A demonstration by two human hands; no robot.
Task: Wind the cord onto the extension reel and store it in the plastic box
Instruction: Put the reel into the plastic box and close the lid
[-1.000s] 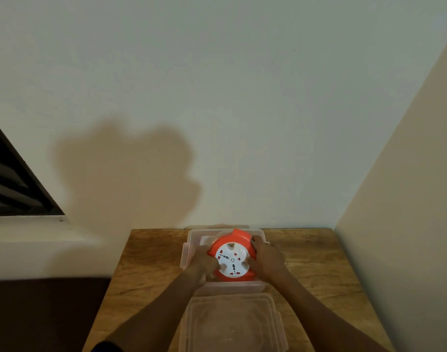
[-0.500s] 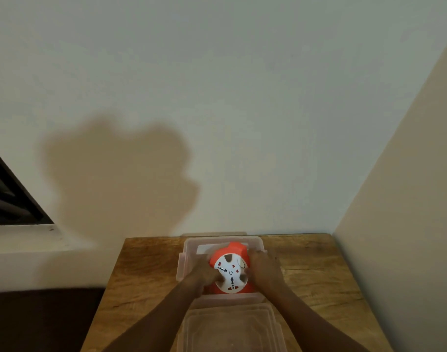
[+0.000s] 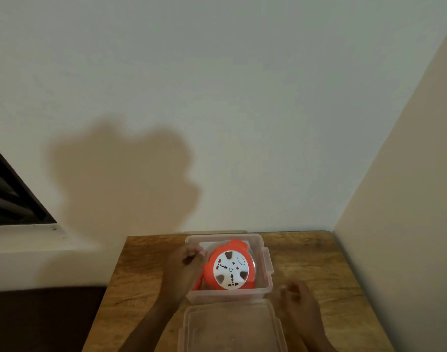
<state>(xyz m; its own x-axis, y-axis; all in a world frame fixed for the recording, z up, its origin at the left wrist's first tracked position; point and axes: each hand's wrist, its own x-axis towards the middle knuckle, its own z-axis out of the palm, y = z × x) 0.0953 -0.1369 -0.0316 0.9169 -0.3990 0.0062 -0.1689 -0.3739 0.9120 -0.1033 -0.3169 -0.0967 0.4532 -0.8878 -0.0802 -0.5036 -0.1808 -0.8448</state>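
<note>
The orange extension reel [image 3: 230, 269] with its white socket face up lies inside the clear plastic box [image 3: 264, 285] on the wooden table [image 3: 308, 262]. My left hand [image 3: 188, 262] is at the box's left rim, right beside the reel, with its fingers loosely curled over the edge; it hides the left wall. My right hand [image 3: 296, 295] hovers over the table just right of the box's front right corner, blurred, fingers relaxed and holding nothing. No loose cord is visible.
The box's clear lid [image 3: 232, 329] lies flat on the table directly in front of the box. A wall runs behind the table and another close along its right side. A dark window frame [image 3: 11, 194] is at the far left.
Both hands had held the reel and lowered it into the box. My right hand has now let go and drawn back to the right; my left hand has slid to the box's left rim.
</note>
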